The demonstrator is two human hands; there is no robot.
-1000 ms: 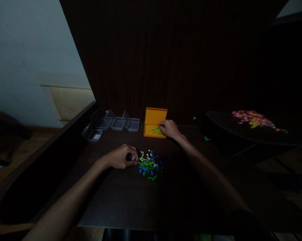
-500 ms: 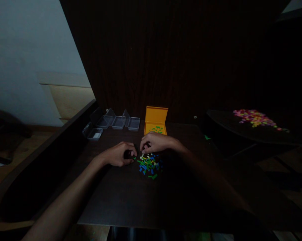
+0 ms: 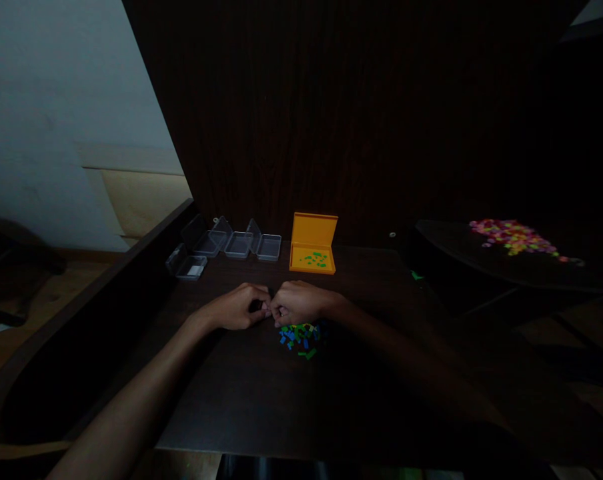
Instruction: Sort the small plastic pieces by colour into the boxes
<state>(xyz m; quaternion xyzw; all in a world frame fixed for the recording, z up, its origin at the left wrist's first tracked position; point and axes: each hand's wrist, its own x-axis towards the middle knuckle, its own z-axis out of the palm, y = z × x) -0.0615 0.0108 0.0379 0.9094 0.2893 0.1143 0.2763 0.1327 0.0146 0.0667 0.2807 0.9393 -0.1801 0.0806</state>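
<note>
My left hand (image 3: 241, 308) rests on the dark table (image 3: 261, 393), fingers curled together in a pinch at the left edge of a pile of small green, blue and pale pieces (image 3: 300, 335). My right hand (image 3: 297, 303) lies over the far side of that pile, fingers curled too, its fingertips touching those of the left hand. What either pinch holds is too small and dark to make out. Behind the hands stands an open orange box (image 3: 313, 248) with several green pieces in its tray.
Several clear plastic cases (image 3: 236, 244) lie open at the table's far left. A second dark surface at the right carries a heap of pink and yellow pieces (image 3: 512, 236). One green piece (image 3: 415, 275) lies near the table's right edge. A dark panel stands behind.
My right hand has come back from the orange box to the pile and met the left hand's fingertips. The left hand has hardly moved.
</note>
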